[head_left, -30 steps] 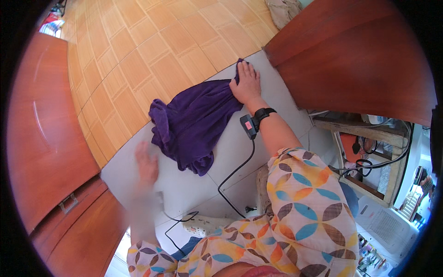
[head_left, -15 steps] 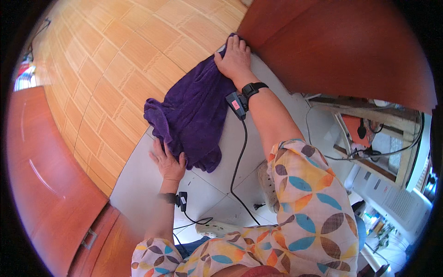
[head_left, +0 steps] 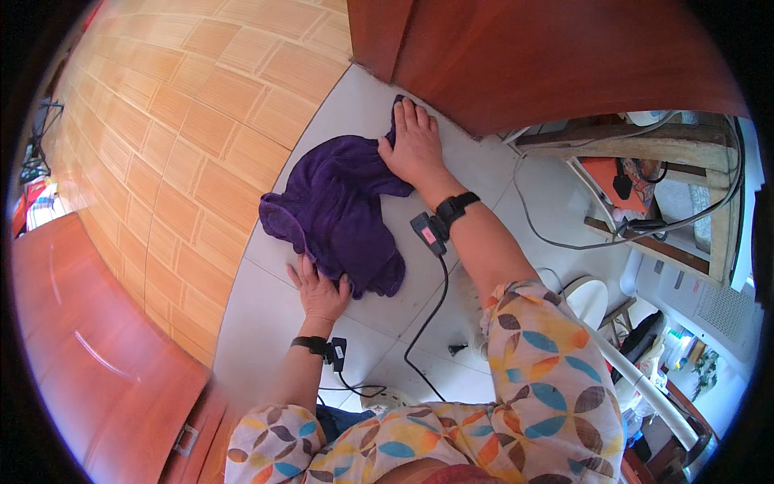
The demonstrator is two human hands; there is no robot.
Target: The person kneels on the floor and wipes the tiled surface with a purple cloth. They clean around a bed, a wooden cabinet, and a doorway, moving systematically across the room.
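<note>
A bunched purple cloth [head_left: 343, 206] lies on the pale floor tiles, its far right end drawn out into a narrow strip. My right hand [head_left: 417, 149] rests flat over that strip with its fingers stretched forward. At the near left side of the cloth is my left hand [head_left: 324, 296], fingers spread, the tips against the cloth's edge. Part of the strip is hidden under my right palm. Each wrist wears a black strap with a small dark cabled device, the right one [head_left: 430, 234] and the left one [head_left: 337, 353].
Wood-patterned tiles [head_left: 201, 129] cover the floor at the left. Reddish-brown panels stand at the far right [head_left: 548, 60] and near left [head_left: 97, 331]. On the right are a wooden rack [head_left: 673, 153] with cables and a white appliance [head_left: 693, 302]. A black plug [head_left: 458, 349] lies near my body.
The cloth and my right hand have come back from the far reddish panel, off the wood-patterned tiles. The cloth is more bunched. My left hand stays at its near edge; the view has shifted.
</note>
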